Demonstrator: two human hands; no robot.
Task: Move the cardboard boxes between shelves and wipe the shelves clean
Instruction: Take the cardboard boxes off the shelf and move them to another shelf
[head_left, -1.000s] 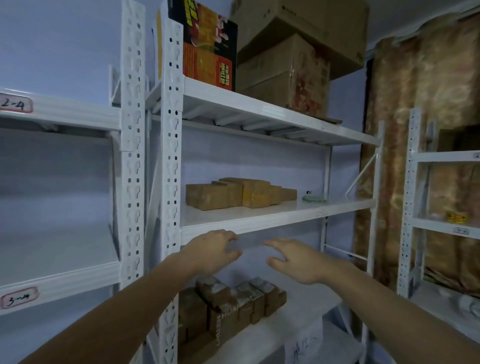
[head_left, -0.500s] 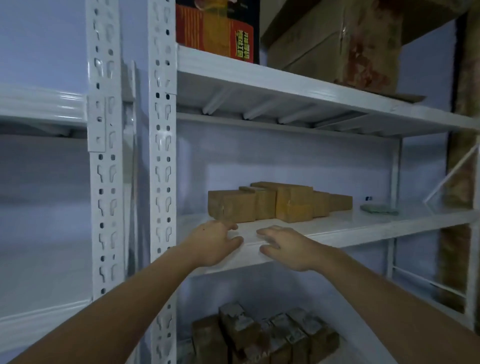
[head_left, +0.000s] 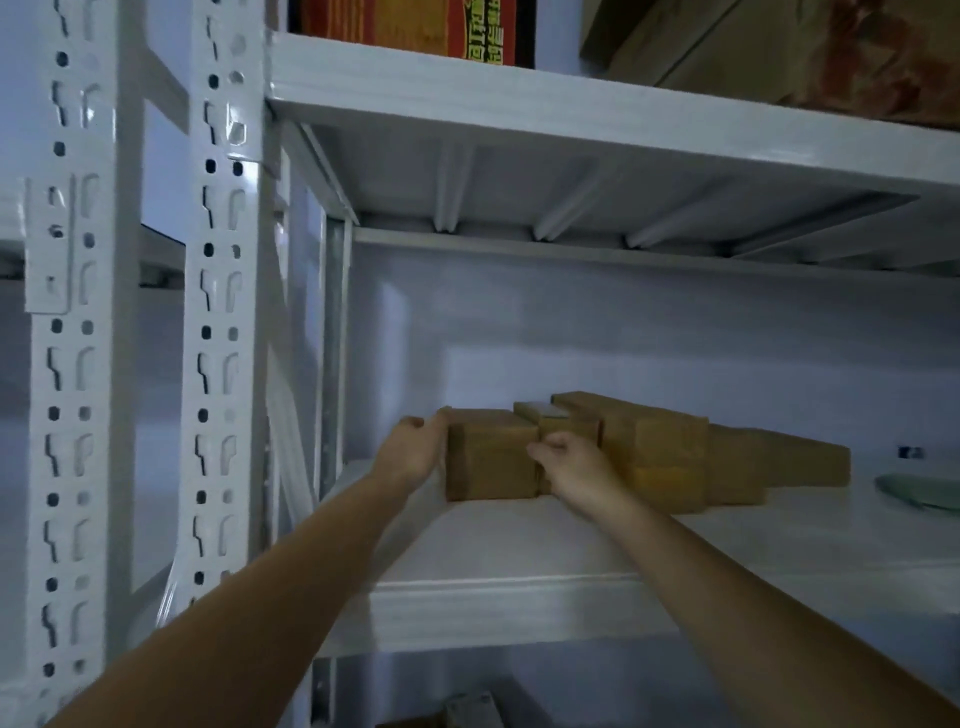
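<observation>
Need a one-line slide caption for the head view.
Both hands, left hand and right hand, grip the leftmost cardboard box on the middle shelf.

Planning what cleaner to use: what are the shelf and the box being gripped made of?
The shelf looks like white painted metal: smooth sheen, slotted uprights. The box looks like plain brown cardboard, matte; both hands, left hand and right hand, grip it.

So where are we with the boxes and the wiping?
Nothing looks done yet. In hand: the left hand and right hand grip the leftmost cardboard box on the middle shelf. Left: the other boxes beside it, and wiping; the cloth lies untouched.
</observation>
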